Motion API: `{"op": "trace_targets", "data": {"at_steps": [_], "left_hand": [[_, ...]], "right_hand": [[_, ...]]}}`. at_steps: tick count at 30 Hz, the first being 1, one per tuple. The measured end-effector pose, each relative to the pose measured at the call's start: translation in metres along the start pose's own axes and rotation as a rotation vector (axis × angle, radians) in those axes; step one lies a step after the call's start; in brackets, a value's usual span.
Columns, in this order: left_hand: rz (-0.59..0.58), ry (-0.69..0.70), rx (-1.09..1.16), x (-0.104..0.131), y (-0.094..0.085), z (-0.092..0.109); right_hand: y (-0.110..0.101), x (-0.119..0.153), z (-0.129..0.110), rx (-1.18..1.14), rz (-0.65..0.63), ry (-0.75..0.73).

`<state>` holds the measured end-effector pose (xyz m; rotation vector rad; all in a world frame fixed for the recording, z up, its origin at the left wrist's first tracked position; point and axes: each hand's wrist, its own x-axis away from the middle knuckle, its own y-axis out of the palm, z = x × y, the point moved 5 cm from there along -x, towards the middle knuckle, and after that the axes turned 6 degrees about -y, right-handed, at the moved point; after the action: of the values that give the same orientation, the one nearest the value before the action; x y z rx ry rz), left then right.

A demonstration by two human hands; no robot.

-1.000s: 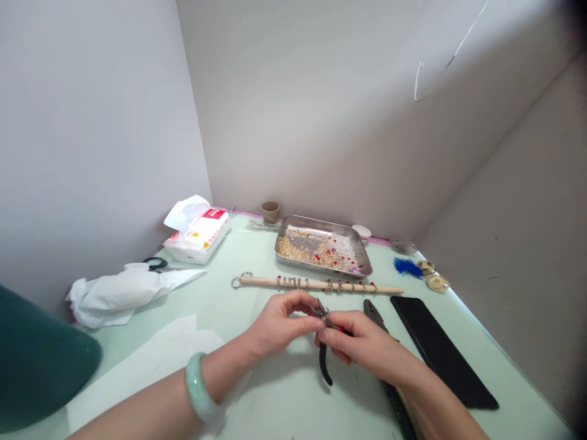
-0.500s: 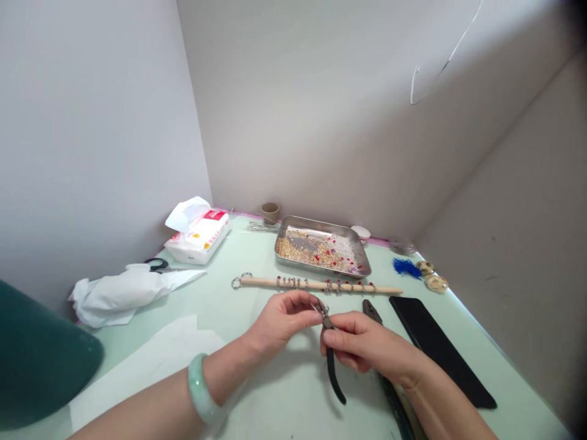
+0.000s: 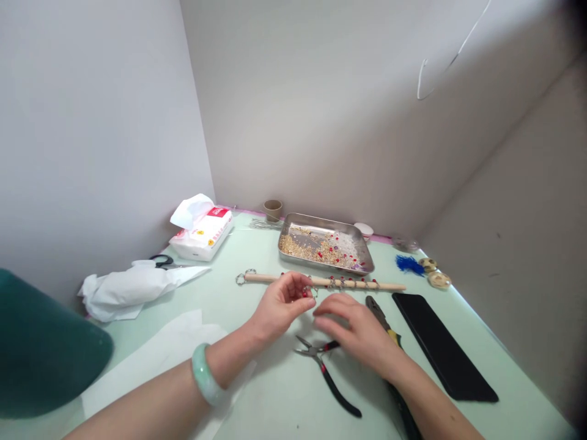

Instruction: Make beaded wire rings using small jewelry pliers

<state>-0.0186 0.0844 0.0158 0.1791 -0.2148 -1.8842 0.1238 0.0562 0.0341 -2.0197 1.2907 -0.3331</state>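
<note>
Above the table (image 3: 270, 397), you pinch a small beaded ring (image 3: 305, 294) between the thumb and fingers of your left hand (image 3: 280, 304), while your right hand (image 3: 353, 324), its fingers loosely parted and released, hovers just beside it. The pliers (image 3: 314, 352) lie with jaws apart below your hands; beyond them, a wooden stick (image 3: 262, 278) lies in front of a metal tray (image 3: 316, 265) of beads.

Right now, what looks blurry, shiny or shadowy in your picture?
In the head view: the right hand looks a bit blurry; the tray has shiny metal glints; soft shadows lie on the table near the hands; a wide shadow slants over the back wall; and the picture's top right corner goes nearly black.
</note>
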Motion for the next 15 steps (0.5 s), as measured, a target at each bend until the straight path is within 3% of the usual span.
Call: {"op": "trace_targets", "data": {"at_steps": [4,8,12,15], "left_hand": [[-0.031,-0.018,-0.023,0.0013,0.0080,-0.0074],[-0.089,-0.064,-0.021,0.0035,0.0113,-0.0088],[-0.038,-0.076,-0.076,0.0044,0.0052,-0.0028],[-0.072,-0.118,-0.025,0.0045,0.0058,-0.0017]], "right_hand": [[-0.0024,-0.0012,0.0069,-0.274,0.185,0.126],[0.0018,-0.0001,0.0081,-0.301,0.202,0.127],[0.0036,0.0010,0.0090,-0.291,0.177,0.161],[0.0038,0.0005,0.0088,-0.290,0.187,0.159]]}}
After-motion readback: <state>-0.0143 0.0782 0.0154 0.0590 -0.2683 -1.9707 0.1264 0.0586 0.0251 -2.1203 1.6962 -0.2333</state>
